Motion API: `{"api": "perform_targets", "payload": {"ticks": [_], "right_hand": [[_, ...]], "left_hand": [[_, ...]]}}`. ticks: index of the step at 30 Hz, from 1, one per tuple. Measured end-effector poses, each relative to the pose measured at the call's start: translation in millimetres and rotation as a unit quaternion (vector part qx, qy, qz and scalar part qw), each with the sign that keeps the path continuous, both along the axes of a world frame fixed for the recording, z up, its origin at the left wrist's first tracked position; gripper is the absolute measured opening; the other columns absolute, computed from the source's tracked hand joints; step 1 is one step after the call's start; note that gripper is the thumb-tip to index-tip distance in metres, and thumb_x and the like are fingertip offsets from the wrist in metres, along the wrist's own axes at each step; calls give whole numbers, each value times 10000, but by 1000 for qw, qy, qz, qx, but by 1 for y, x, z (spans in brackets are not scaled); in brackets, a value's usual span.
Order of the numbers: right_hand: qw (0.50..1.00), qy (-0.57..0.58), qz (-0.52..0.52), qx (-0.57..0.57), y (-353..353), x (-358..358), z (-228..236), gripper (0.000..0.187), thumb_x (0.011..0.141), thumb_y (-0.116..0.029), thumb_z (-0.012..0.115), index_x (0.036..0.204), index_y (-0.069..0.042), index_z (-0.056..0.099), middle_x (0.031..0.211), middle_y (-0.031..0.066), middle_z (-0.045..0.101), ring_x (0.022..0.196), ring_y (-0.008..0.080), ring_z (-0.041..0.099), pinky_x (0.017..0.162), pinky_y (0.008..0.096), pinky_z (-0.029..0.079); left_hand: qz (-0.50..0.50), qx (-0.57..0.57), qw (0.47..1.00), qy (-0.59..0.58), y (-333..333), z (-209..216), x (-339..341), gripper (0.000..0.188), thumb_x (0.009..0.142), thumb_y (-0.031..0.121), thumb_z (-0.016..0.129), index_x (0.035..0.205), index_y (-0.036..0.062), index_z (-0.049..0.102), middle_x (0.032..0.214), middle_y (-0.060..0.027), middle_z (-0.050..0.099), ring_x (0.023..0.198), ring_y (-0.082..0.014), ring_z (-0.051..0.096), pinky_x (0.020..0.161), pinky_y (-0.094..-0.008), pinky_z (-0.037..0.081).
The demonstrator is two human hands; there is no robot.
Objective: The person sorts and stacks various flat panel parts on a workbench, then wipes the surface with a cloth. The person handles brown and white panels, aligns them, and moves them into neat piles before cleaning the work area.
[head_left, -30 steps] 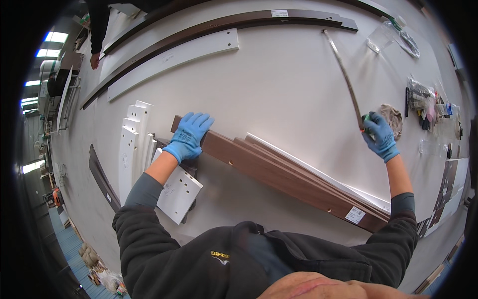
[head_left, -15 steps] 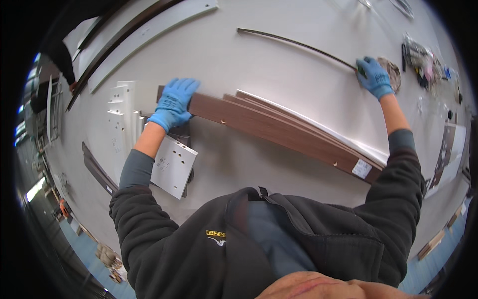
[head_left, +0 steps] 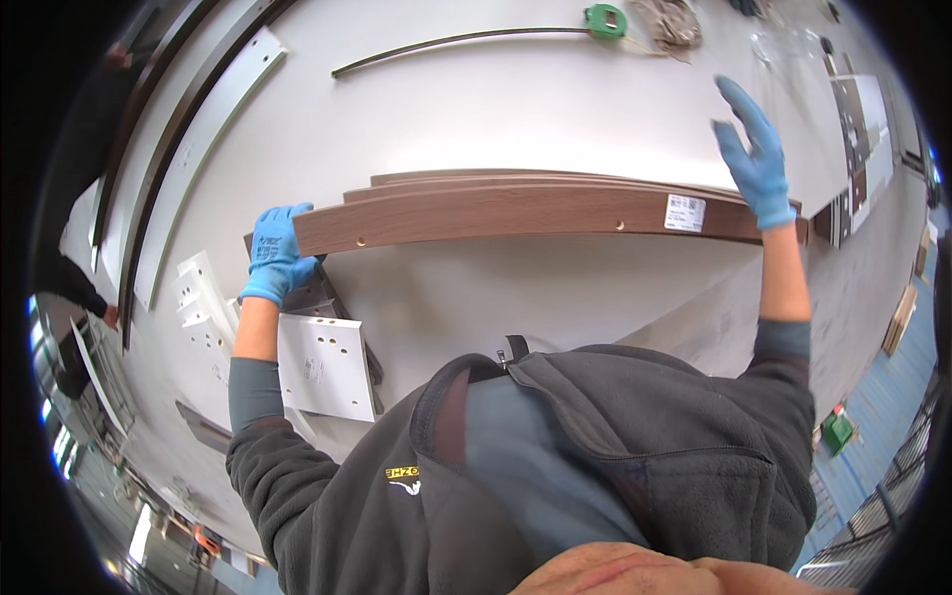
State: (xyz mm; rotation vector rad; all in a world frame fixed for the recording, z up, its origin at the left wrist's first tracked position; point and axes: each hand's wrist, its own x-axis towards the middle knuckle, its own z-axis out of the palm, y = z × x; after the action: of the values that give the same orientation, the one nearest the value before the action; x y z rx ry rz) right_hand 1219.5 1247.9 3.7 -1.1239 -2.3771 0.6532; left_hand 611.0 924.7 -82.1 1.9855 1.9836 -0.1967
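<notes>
- The blue-gloved left hand point(head_left: 276, 253) has fingers and thumb clamped on the left end of the long brown wood-grain boards point(head_left: 476, 223).
- These lie stacked on the pale grey table point(head_left: 555, 119), before the person.
- The blue-gloved right hand point(head_left: 759, 169), thumb and fingers apart, is at their labelled end.
- Beyond lies a green-cased tape measure point(head_left: 605, 21), blade extended.

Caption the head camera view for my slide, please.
Blue-gloved left hand clasping long brown wooden boards; blue-gloved right hand open near their right end; extended green tape measure lying beyond.

White printed label point(head_left: 685, 213) on brown board point(head_left: 496, 216), dark print point(head_left: 266, 244) on left glove point(head_left: 276, 256), yellow badge point(head_left: 403, 474) on jacket point(head_left: 635, 426)
</notes>
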Motion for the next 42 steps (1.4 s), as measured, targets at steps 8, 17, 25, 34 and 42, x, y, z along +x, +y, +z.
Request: {"api": "perform_targets", "payload": {"ticks": [8,17,25,34,42], "right_hand": [[892,201,-399,64,-217,83,-69,334,1121,-197,542,1301,65,646,1329,173,715,1198,266,699,1077,395,547],[559,556,-475,-391,-201,38,-138,843,1101,-649,382,1627,5,296,1680,244,316,1542,378,359,1288,513,298],[488,570,-527,-399,-149,50,-136,1051,956,-886,368,1671,-120,289,1713,136,286,1565,332,293,1284,511,246],[500,566,-542,-368,-134,78,-150,1034,878,-936,443,1613,-209,410,1642,75,407,1475,292,402,1219,497,321],[525,543,-542,-368,-132,96,-148,1066,950,-886,396,1678,-118,270,1717,146,285,1581,347,280,1304,559,230]], "left_hand": [[6,21,1000,-5,-5,-6,0,876,680,308,909,1455,46,595,1194,-148,715,1081,-358,677,1061,-465,495],[-11,58,998,8,-8,-17,0,771,702,357,898,1363,56,640,1099,-170,740,1003,-384,696,939,-466,547],[-65,78,995,-2,-6,-15,2,531,699,322,843,1159,94,708,965,-169,739,902,-410,696,829,-469,559],[-48,17,998,-45,-8,-25,29,708,678,315,881,1305,76,655,1067,-146,715,1001,-353,685,945,-471,506],[-69,59,994,-66,0,-37,56,735,714,307,870,1360,61,619,1073,-142,691,1006,-346,666,955,-480,482]]}}
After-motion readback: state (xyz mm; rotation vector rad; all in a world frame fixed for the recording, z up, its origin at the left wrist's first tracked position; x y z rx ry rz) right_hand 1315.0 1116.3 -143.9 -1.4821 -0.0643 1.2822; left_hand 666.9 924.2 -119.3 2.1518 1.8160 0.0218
